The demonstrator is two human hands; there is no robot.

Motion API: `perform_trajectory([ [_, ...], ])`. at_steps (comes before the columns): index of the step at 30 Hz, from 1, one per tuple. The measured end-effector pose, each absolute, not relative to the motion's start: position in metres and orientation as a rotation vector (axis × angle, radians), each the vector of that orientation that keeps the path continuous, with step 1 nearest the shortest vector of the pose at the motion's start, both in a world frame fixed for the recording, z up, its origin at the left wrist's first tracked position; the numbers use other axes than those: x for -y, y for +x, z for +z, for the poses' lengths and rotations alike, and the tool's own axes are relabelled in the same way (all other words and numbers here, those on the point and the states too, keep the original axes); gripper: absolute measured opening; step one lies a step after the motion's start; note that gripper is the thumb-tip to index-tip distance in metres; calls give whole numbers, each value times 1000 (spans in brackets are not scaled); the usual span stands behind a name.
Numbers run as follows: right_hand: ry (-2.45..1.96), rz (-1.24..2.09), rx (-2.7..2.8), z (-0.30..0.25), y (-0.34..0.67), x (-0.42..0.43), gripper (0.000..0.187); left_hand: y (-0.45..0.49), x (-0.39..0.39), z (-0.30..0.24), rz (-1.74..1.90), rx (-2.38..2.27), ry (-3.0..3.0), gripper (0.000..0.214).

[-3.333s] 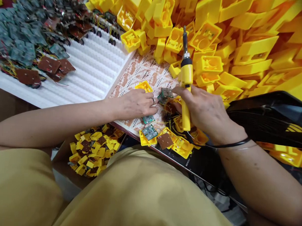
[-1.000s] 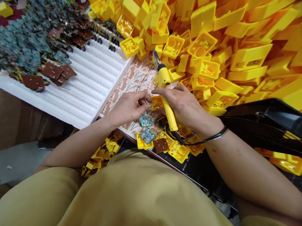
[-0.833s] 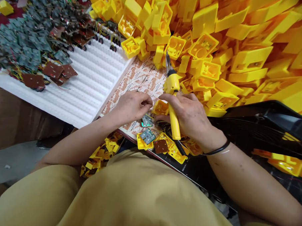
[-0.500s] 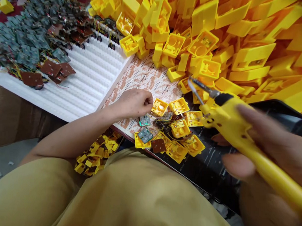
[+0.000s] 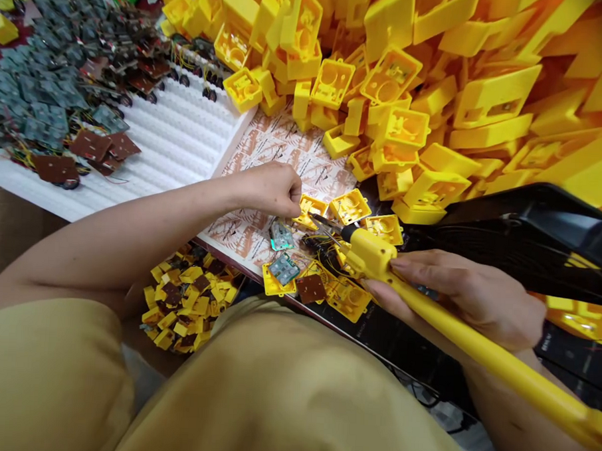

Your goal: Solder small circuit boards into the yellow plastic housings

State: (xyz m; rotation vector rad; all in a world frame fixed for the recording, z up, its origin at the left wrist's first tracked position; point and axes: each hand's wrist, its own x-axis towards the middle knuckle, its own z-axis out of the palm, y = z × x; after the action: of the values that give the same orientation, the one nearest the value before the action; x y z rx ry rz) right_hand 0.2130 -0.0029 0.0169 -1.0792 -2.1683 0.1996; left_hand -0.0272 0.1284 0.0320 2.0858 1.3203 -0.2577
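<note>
My right hand is wrapped round a yellow soldering gun. Its dark tip reaches over a small open yellow plastic case and points into it. At the left edge of that case sits my left hand, closed, with the fingertips turned away; what they pinch is hidden. More open cases lie close by, among them one yellow case just to the right. Thin wires, a green circuit board and a brown board lie nearer my body.
A large heap of yellow cases fills the back and right. On the left, a white ridged foam sheet bears piled circuit boards. A black device stands right. Below the table edge is a pile of yellow parts.
My right hand has brought the soldering gun left and down, from above the cases to the case beside my left hand. The left hand stays closed at that case.
</note>
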Motion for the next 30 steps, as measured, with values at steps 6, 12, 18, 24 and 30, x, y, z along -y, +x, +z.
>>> perform_trajectory([
  [6,-944,136,2185,28,201,-11,22,-27,-130,29,-236,-1300,2090,6],
  [12,-909,178,2266,25,197,-7,20,-25,-127,29,-271,-1304,2161,4],
  [18,-802,220,2375,35,219,-17,14,-23,-124,34,-347,-1300,2190,10],
  [24,-1230,279,2218,40,221,-6,35,-22,-123,37,-389,-1317,2214,9],
  [30,-1320,236,2128,32,220,3,39,-22,-122,37,-391,-1310,2233,10],
])
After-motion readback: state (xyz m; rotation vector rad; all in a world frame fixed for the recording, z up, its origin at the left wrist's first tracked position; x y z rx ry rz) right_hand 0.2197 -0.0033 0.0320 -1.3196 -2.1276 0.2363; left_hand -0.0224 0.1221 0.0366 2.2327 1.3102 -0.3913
